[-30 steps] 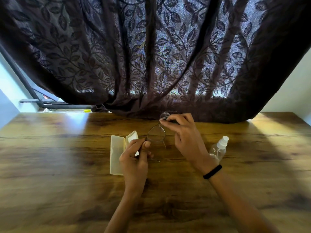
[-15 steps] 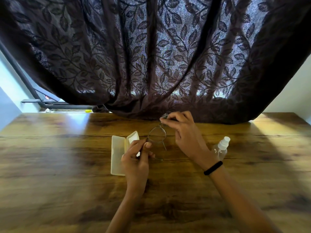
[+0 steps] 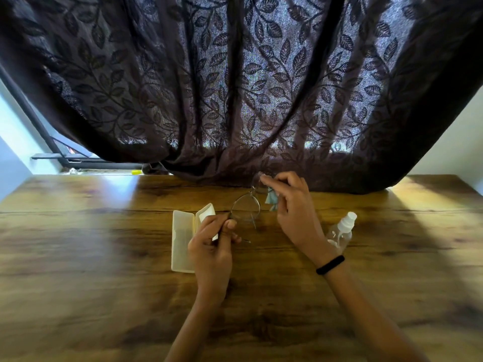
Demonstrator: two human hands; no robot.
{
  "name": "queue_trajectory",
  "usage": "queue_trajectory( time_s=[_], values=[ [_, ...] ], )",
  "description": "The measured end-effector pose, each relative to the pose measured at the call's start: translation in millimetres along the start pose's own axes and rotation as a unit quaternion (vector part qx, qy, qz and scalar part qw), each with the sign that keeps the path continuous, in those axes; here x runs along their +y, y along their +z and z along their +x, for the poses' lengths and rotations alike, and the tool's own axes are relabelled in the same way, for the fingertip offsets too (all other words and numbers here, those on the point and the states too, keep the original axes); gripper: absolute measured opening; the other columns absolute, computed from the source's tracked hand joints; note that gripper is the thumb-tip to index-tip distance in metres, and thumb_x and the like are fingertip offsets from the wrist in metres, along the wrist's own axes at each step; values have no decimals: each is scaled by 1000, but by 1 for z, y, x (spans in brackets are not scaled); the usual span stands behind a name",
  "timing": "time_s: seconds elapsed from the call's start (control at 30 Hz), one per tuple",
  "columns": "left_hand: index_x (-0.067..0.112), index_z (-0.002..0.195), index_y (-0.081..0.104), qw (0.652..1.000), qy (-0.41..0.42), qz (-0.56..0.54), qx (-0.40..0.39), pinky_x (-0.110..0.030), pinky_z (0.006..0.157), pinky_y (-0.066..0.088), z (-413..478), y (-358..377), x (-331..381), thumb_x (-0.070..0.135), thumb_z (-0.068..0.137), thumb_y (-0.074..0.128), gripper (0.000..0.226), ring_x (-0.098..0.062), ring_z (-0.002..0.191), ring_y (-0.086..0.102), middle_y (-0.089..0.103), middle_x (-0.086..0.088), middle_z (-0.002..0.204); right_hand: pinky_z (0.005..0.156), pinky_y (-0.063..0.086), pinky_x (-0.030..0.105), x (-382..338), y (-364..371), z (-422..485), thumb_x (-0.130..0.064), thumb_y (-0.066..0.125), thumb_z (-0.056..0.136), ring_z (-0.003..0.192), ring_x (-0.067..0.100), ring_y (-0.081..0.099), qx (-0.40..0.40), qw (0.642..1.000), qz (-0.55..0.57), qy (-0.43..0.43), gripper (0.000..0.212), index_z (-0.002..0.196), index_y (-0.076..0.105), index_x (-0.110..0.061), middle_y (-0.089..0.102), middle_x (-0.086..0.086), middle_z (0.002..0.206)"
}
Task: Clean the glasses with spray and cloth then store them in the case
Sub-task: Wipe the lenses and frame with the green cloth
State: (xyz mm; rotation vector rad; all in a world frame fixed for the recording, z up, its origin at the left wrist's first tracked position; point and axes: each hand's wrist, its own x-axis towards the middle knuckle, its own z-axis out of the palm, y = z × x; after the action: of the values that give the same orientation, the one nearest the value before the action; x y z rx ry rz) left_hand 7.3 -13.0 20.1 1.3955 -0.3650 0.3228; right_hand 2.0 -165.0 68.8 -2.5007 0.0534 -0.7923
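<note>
Thin wire-framed glasses (image 3: 245, 206) hang above the wooden table (image 3: 78, 244), held between both hands. My left hand (image 3: 213, 246) pinches the near end of the frame by the temple. My right hand (image 3: 292, 205) pinches a small pale blue cloth (image 3: 271, 198) around the far lens. A cream glasses case (image 3: 183, 239) lies open on the table just left of my left hand. The clear spray bottle (image 3: 341, 231) with a white cap lies on its side behind my right wrist.
A dark leaf-patterned curtain (image 3: 235, 87) hangs down to the table's far edge right behind the hands. A window sill with a small yellow object (image 3: 136, 172) shows at the far left. A black band (image 3: 329, 264) circles my right wrist.
My right hand's fingers have shifted on the far lens, and the pale blue cloth now shows below them. The left hand and the glasses stay almost where they were.
</note>
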Motion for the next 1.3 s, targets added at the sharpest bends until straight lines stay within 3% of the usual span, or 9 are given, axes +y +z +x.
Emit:
queue_trajectory(
  time_s=[0.1, 0.2, 0.23, 0.37, 0.43, 0.57, 0.83, 1.1, 1.3],
  values=[
    [20, 87, 67, 1000, -4, 5, 14, -18, 56, 52, 1, -3, -4, 31, 80, 56, 18, -7, 61, 59, 64, 2, 85, 75, 44, 16, -9, 0, -14, 11, 46, 87, 93, 14, 52, -24, 989, 149, 14, 38, 114, 61, -11, 54, 2, 105],
    [24, 88, 67, 1000, 4, 13, 16, -17, 57, 51, 3, -5, -4, 27, 81, 56, 14, -7, 61, 59, 63, 4, 83, 76, 50, 14, -14, -2, -26, 6, 47, 88, 97, 12, 60, -75, 920, 362, 129, 35, 102, 65, -21, 62, 0, 107],
    [25, 88, 67, 1000, 8, 19, 11, -19, 56, 52, 5, -5, -3, 27, 82, 56, 13, -7, 61, 58, 63, 4, 82, 78, 53, 19, -15, -2, -29, 5, 48, 88, 100, 15, 62, -84, 869, 448, 193, 34, 100, 66, -21, 64, 2, 108],
    [23, 87, 66, 999, 18, 34, -6, -15, 55, 49, 6, -3, 0, 29, 81, 55, 13, -8, 62, 57, 63, 0, 83, 69, 58, 30, -16, -4, -27, -7, 55, 79, 96, 25, 65, -116, 582, 708, 382, 34, 112, 61, -3, 64, 15, 113],
    [23, 86, 66, 999, 23, 46, -10, -16, 54, 48, 5, -2, -1, 28, 81, 56, 12, -14, 64, 57, 64, 1, 83, 73, 59, 34, -17, -6, -22, -14, 58, 79, 96, 27, 65, -129, 527, 735, 407, 41, 117, 56, 2, 62, 18, 115],
    [30, 86, 66, 997, 29, 71, -16, -19, 54, 50, 4, -2, -2, 29, 80, 56, 11, -14, 64, 59, 65, 9, 83, 81, 54, 35, -21, -6, -14, -15, 64, 74, 89, 25, 67, -152, 516, 725, 430, 34, 104, 62, 1, 69, 16, 100],
    [23, 92, 67, 995, 43, 87, 0, -24, 57, 54, 5, -4, -1, 34, 80, 56, 20, -11, 70, 62, 66, 14, 87, 55, 58, 31, -26, -4, -18, -20, 68, 69, 67, 24, 70, -169, 497, 710, 469, 19, 79, 69, -4, 72, 13, 75],
    [12, 92, 68, 988, 69, 135, -3, -18, 59, 51, 3, -3, 1, 36, 82, 52, 30, -7, 77, 61, 64, 11, 87, 50, 56, 30, -28, -3, -24, -25, 76, 61, 63, 27, 70, -130, 489, 701, 502, 38, 90, 61, -4, 72, 16, 71],
    [10, 94, 67, 984, 97, 146, 5, -5, 64, 46, 4, -1, 7, 24, 81, 56, 22, 7, 85, 58, 61, 15, 88, 66, 59, 31, -31, 4, -28, -37, 70, 67, 85, 27, 68, -144, 497, 713, 473, 63, 118, 55, -3, 68, 17, 99]
  ],
)
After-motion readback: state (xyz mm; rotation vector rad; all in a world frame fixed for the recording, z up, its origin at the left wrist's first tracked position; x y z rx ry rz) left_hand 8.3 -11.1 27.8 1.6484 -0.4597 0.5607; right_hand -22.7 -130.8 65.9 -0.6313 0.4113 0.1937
